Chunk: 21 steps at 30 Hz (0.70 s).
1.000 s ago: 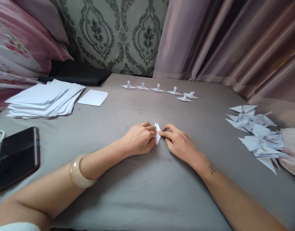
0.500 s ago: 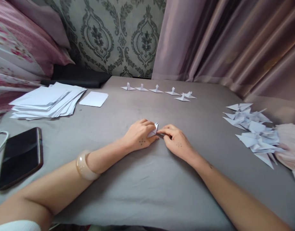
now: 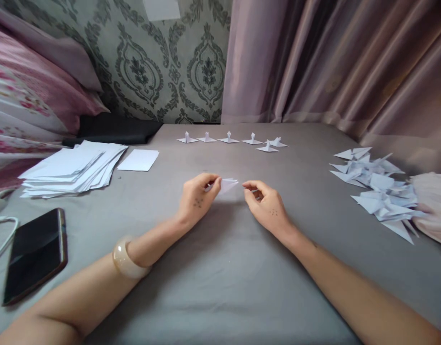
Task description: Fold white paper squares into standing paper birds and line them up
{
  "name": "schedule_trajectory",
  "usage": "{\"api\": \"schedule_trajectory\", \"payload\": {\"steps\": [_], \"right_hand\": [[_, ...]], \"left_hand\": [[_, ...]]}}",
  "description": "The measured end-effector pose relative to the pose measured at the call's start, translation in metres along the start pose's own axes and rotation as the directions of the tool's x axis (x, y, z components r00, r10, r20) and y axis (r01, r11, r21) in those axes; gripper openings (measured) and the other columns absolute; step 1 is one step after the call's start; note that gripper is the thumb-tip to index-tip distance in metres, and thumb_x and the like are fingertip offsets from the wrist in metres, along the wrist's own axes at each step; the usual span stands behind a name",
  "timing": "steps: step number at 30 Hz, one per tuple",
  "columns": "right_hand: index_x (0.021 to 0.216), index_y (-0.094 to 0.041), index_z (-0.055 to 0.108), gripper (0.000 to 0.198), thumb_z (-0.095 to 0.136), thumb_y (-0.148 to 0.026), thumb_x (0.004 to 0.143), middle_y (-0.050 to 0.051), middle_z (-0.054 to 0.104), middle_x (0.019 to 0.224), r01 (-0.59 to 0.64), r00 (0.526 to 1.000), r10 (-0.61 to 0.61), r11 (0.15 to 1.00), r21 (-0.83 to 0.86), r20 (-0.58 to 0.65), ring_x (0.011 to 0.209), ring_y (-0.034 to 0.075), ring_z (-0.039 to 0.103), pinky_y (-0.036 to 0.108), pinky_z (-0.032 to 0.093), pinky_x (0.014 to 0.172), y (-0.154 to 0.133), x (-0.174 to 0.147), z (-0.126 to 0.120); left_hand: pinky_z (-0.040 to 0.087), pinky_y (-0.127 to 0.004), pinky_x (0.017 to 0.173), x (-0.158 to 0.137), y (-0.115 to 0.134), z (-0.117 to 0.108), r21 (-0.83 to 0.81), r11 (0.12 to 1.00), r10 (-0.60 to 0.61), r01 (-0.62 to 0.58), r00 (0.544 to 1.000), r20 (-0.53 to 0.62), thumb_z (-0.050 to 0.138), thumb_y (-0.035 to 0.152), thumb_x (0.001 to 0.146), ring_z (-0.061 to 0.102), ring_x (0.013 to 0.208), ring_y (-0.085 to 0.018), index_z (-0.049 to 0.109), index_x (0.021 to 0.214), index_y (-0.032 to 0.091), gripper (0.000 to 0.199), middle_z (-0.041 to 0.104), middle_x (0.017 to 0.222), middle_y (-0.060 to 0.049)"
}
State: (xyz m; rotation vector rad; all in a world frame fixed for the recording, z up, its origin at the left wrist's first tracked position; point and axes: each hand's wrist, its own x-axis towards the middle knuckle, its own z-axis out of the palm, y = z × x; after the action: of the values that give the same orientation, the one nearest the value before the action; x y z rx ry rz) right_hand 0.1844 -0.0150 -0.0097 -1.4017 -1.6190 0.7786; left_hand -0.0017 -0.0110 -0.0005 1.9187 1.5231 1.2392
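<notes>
Between thumb and fingers, my left hand (image 3: 199, 197) pinches a small folded white paper (image 3: 228, 185), raised a little over the grey cloth. Its layered tip points right, and its left part is hidden by my fingers. Just to the right, apart from the paper, is my right hand (image 3: 270, 207), fingers curled with a small gap between thumb and index finger. Nothing shows in it. Several small folded paper pieces (image 3: 229, 138) stand in a row at the back, each with an upright middle and flat pointed sides.
At the left lie a stack of white paper sheets (image 3: 69, 167), a smaller square sheet pile (image 3: 138, 160) and a phone (image 3: 35, 254) beside a white cable (image 3: 8, 239). A heap of folded paper pieces (image 3: 382, 187) lies at the right, against pale fabric (image 3: 432, 201). Curtains (image 3: 314, 57) hang behind.
My left hand has lifted the folded paper off the cloth and turned it. My right hand has drawn back slightly from the paper. The camera view has tilted up a little.
</notes>
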Motion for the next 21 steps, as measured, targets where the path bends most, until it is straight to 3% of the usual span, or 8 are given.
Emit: {"api": "schedule_trajectory", "payload": {"steps": [2,4,6,9,11,17,19,21], "right_hand": [[0.096,-0.018,0.064,0.025,0.06,-0.036,0.08,0.007,0.07,0.091,-0.107,0.994,0.102,0.983,0.149,0.037,0.078,0.017,0.065,0.029,0.052,0.067,-0.007,0.0,0.0],[0.095,-0.017,0.063,0.031,0.064,-0.043,0.078,0.008,0.07,0.092,-0.232,0.971,0.197,0.921,0.314,0.139,0.086,0.019,0.066,0.029,0.053,0.068,-0.014,-0.002,0.0],[0.093,-0.016,0.063,0.033,0.068,-0.045,0.076,0.007,0.07,0.09,-0.326,0.941,0.244,0.842,0.43,0.235,0.088,0.018,0.066,0.029,0.053,0.07,-0.019,-0.005,0.001],[0.087,-0.016,0.065,0.03,0.072,-0.041,0.073,0.005,0.069,0.087,-0.38,0.92,0.263,0.78,0.497,0.29,0.084,0.016,0.066,0.026,0.053,0.07,-0.022,-0.008,0.002],[0.084,-0.016,0.065,0.026,0.072,-0.038,0.073,0.004,0.069,0.085,-0.396,0.914,0.281,0.774,0.494,0.292,0.08,0.014,0.066,0.024,0.052,0.066,-0.021,-0.007,0.002],[0.081,-0.016,0.064,0.016,0.066,-0.032,0.077,0.0,0.063,0.066,-0.437,0.886,0.347,0.847,0.304,0.308,0.058,0.009,0.058,0.02,0.046,0.052,-0.013,0.001,-0.006],[0.086,-0.016,0.066,0.018,0.064,-0.031,0.077,-0.001,0.063,0.068,-0.411,0.891,0.339,0.885,0.22,0.301,0.056,0.009,0.056,0.02,0.042,0.048,-0.011,0.003,-0.008],[0.092,-0.017,0.065,0.021,0.064,-0.031,0.075,0.0,0.066,0.072,-0.344,0.916,0.3,0.93,0.133,0.266,0.058,0.01,0.058,0.022,0.043,0.05,-0.007,0.004,-0.009]], "left_hand": [[0.043,-0.024,0.062,0.001,0.004,0.002,-0.373,0.886,-0.293,0.275,0.956,0.011,0.063,0.04,0.082,0.058,0.064,-0.013,0.07,0.081,0.015,0.026,0.068,0.072,-0.002],[0.041,-0.022,0.057,-0.001,0.01,0.007,-0.615,0.659,-0.455,0.433,0.881,0.133,0.071,0.041,0.074,0.054,0.059,-0.011,0.07,0.079,0.014,0.028,0.065,0.067,-0.001],[0.042,-0.021,0.058,-0.005,0.014,0.013,-0.712,0.489,-0.52,0.504,0.824,0.226,0.076,0.039,0.068,0.053,0.058,-0.009,0.07,0.077,0.013,0.028,0.064,0.066,0.0],[0.045,-0.023,0.062,-0.012,0.018,0.019,-0.735,0.39,-0.547,0.555,0.781,0.3,0.078,0.038,0.066,0.056,0.061,-0.01,0.068,0.077,0.013,0.029,0.064,0.067,0.0],[0.044,-0.022,0.062,-0.014,0.018,0.02,-0.706,0.421,-0.544,0.569,0.781,0.305,0.077,0.039,0.067,0.056,0.061,-0.01,0.068,0.077,0.013,0.029,0.064,0.067,0.0],[0.039,-0.022,0.058,-0.016,0.014,0.014,-0.473,0.661,-0.468,0.582,0.813,0.346,0.072,0.045,0.072,0.054,0.061,-0.011,0.069,0.075,0.014,0.032,0.064,0.07,-0.002],[0.037,-0.023,0.056,-0.016,0.012,0.013,-0.34,0.773,-0.444,0.536,0.839,0.313,0.069,0.046,0.074,0.052,0.061,-0.012,0.067,0.071,0.015,0.031,0.061,0.069,-0.002],[0.04,-0.025,0.059,-0.017,0.009,0.013,-0.171,0.896,-0.356,0.41,0.893,0.277,0.065,0.042,0.077,0.053,0.066,-0.014,0.066,0.068,0.015,0.029,0.06,0.074,-0.003]]}}
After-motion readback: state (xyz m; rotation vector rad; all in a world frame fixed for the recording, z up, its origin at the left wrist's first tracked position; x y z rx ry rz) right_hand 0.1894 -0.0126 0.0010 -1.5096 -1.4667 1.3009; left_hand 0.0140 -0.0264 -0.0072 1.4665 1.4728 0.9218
